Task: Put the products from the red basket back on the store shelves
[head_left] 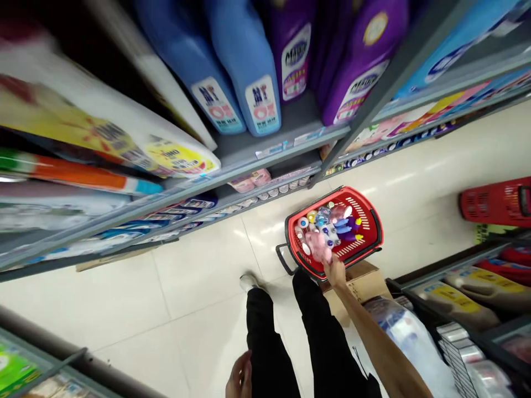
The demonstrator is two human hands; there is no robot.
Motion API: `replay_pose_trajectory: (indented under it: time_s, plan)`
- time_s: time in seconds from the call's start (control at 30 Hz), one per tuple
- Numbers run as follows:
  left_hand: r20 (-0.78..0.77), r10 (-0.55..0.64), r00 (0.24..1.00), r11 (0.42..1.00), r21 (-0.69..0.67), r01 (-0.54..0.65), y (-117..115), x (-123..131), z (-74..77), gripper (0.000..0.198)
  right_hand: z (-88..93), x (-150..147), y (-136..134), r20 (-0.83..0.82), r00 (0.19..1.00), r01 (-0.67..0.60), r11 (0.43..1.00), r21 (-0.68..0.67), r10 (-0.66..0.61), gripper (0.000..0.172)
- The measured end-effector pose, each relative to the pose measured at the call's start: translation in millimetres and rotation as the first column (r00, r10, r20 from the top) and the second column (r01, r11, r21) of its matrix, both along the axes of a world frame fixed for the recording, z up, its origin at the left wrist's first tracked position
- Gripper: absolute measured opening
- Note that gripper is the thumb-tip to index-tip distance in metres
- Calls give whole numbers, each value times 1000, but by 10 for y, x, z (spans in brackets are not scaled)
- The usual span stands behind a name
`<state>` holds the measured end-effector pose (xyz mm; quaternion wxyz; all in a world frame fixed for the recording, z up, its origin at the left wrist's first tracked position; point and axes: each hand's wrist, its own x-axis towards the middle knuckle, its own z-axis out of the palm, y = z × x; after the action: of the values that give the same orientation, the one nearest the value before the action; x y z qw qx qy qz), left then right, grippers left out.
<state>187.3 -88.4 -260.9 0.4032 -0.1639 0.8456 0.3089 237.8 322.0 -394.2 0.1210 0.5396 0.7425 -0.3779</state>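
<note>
My right hand reaches over the near rim of a red shopping basket, its fingers closed on a soft-looking pink pack. What exactly the pack is cannot be made out. Inside the basket, beside the pack, lie purple bottles with yellow caps, blue bottles and several white and clear containers. The basket's black handle hangs out on its left side. Low in the view, my left hand is near my leg, fingers curled loosely together, with nothing visible in it.
Shelves along the top carry blue bottles, purple bottles and white-and-yellow detergent packs. A cardboard box stands by the basket. Another red basket is at the right. Shelving with packaged goods borders the lower right; pale tiled floor lies between.
</note>
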Motion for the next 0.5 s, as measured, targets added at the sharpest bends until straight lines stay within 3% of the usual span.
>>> replay_pose_trajectory:
  time_s: [0.07, 0.13, 0.2, 0.3, 0.4, 0.5]
  plan:
    - [5, -55, 998, 993, 106, 55, 414, -328, 255, 55, 641, 203, -4, -55, 998, -13, 999, 49, 16, 56]
    - [-30, -89, 996, 969, 229, 93, 902, -676, 591, 51, 1400, 355, 73, -133, 990, -31, 996, 81, 41, 54]
    - [-69, -103, 992, 914, 386, 122, 1417, -978, 1003, 50, 2234, 451, 204, -244, 966, -63, 994, 91, 84, 44]
    - [-173, -191, 966, 787, 561, 256, 2072, -1291, 1731, 50, 3472, 491, 409, -454, 883, -114, 993, 39, 120, 31]
    - [-287, -292, 912, 631, 659, 409, 2359, -1503, 2547, 48, 4520, 423, 491, -600, 794, -137, 990, -18, 99, 29]
    - [-477, -292, 829, 556, 621, 553, 2204, -1594, 3381, 45, 5340, 283, 336, -686, 727, -90, 995, -50, 31, 38]
